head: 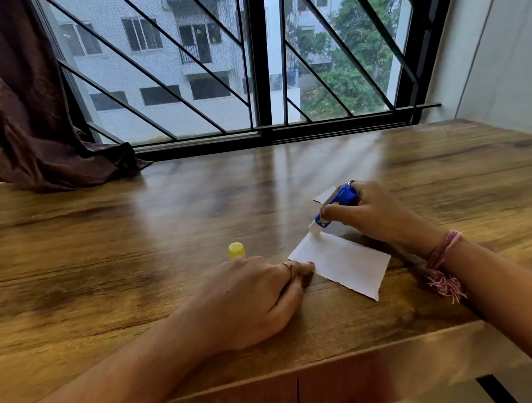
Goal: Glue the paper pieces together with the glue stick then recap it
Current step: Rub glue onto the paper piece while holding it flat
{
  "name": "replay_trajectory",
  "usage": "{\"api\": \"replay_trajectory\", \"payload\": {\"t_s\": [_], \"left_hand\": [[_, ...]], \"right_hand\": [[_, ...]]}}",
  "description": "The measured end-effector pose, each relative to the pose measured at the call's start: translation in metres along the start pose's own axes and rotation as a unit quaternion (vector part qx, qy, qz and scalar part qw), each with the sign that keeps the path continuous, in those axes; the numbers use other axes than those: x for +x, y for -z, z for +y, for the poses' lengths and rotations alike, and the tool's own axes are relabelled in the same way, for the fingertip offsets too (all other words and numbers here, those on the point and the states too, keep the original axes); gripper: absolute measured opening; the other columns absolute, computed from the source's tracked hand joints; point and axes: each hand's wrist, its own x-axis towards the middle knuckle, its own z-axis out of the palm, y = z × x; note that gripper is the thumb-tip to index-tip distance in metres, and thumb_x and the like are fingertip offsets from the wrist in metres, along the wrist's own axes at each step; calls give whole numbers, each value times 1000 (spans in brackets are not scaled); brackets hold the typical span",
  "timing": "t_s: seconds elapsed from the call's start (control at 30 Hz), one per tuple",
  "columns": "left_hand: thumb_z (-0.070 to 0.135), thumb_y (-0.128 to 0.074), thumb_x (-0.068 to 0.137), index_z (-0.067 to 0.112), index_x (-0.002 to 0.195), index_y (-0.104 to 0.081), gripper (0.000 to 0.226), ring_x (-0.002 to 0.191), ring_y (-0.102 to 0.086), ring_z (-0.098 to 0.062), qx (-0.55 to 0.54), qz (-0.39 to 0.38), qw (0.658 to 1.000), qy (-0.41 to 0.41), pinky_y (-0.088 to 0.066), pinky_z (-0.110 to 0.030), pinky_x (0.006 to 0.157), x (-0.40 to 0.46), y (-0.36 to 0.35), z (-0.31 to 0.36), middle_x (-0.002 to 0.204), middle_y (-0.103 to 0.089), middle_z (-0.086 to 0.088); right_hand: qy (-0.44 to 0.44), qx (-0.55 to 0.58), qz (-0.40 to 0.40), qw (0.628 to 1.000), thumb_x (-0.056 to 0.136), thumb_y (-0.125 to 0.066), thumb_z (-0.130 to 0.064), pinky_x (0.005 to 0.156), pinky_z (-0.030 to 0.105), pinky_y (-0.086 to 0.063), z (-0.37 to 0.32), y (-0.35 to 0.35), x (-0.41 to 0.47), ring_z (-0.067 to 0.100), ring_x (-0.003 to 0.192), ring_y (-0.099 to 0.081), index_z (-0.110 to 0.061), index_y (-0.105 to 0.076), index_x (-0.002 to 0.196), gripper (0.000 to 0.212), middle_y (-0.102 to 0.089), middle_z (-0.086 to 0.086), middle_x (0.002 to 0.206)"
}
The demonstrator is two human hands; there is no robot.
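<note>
A white paper piece point(343, 263) lies flat on the wooden table point(167, 225). My right hand point(373, 214) grips a blue glue stick point(336, 205), tilted, with its white tip touching the paper's far corner. A second white paper piece point(324, 195) shows partly behind that hand. My left hand point(251, 297) rests palm down on the table, its fingertips pressing the paper's left edge. The yellow cap point(236, 250) stands upright just beyond my left hand.
A barred window point(252, 78) runs along the table's far edge. A dark brown curtain point(29, 121) drapes onto the table at the far left. The table's front edge point(329, 370) is close to me, and a white wall point(497, 50) stands at the right.
</note>
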Motion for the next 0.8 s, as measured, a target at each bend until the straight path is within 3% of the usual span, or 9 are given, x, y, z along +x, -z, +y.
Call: {"api": "replay_trajectory", "payload": {"t_s": [0.07, 0.2, 0.33, 0.4, 0.53, 0.63, 0.8], "left_hand": [[42, -25, 91, 29, 121, -62, 48, 72, -58, -13, -2, -3, 1000, 4, -41, -27, 58, 0, 0, 0, 83, -69, 2], [39, -29, 92, 27, 117, -65, 45, 84, -50, -7, -13, -1, 1000, -2, -35, -22, 53, 1, 2, 1, 77, -65, 9], [37, -31, 93, 27, 122, -61, 43, 90, -46, -7, -19, -2, 1000, -10, -29, -9, 51, 1, 1, 0, 77, -67, 1], [37, -31, 92, 26, 119, -62, 43, 91, -46, -8, -18, -4, 1000, -12, -29, -13, 53, 0, 1, 0, 82, -70, -2], [39, -28, 92, 25, 117, -63, 45, 92, -47, -10, -19, -4, 1000, -16, -24, -20, 56, -1, 0, 0, 96, -73, 1], [38, -30, 93, 22, 113, -64, 43, 95, -44, -7, -20, -16, 999, -19, -25, -19, 55, -1, 0, 0, 97, -72, -1], [35, -34, 93, 21, 114, -64, 40, 85, -46, 2, -23, -22, 999, -16, -31, -1, 57, 0, 2, 0, 81, -69, 1]], "right_hand": [[2, -9, 4, 1000, 76, -69, -26, 44, 18, -32, -1, -1, 0, 9, 45, -36, 5, -64, 81, 32, -46, 2, 53], [-5, 3, 0, 1000, 77, -69, -23, 45, 19, -33, -3, 0, -1, 6, 42, -36, -3, -63, 75, 21, -47, 2, 54], [-3, -2, -10, 1000, 81, -68, -22, 49, 22, -34, -3, 0, -1, 11, 50, -40, -1, -66, 81, 21, -49, 5, 58], [-4, 5, -12, 1000, 80, -68, -22, 50, 23, -34, -3, 0, -2, 12, 51, -40, -1, -67, 82, 21, -49, 5, 58], [-1, -3, -4, 1000, 81, -68, -21, 42, 11, -31, -3, 1, -1, 2, 41, -38, -13, -65, 73, 12, -49, 1, 55], [-6, -4, -11, 1000, 80, -68, -22, 43, 13, -32, -3, 0, -2, 4, 43, -38, -8, -66, 76, 15, -50, 3, 57], [-9, -13, 3, 1000, 79, -68, -23, 43, 14, -33, -3, 1, -2, 4, 43, -38, 0, -65, 81, 24, -50, 2, 57]]}}
